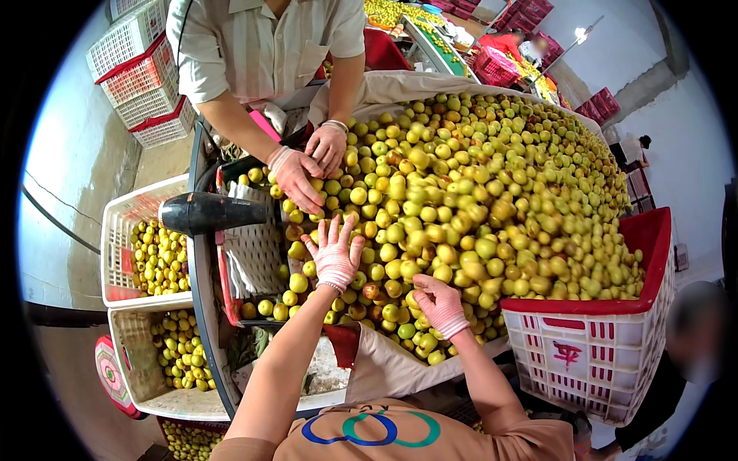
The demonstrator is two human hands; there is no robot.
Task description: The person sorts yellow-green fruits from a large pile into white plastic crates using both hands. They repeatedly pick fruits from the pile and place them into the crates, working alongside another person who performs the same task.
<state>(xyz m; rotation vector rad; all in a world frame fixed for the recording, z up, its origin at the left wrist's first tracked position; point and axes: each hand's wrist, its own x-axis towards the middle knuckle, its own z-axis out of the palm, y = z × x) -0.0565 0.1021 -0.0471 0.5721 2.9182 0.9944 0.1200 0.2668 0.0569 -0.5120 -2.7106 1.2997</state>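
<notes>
A large heap of yellow-green jujubes [461, 190], some with brown patches, lies before me on a pale cloth [398, 369]. My left hand [336, 256], in a thin striped glove, has its fingers spread on the jujubes near the slotted white panel [251, 248]. Farther right, my right hand [441, 305], gloved the same way, rests at the near side of the heap. Its fingers are bent, with thumb and forefinger apart; its palm is hidden. At the right, a white plastic crate [588, 351] with a red lining tilts against the heap, and many jujubes there are motion-blurred.
Across from me, a co-worker's gloved hands [311, 164] touch the jujubes. A black blower-like device [213, 213] juts over the slotted panel. Two white crates [144, 199] [138, 369] holding jujubes stand left, beyond a dark metal edge [202, 288]. A green conveyor [441, 49] runs behind.
</notes>
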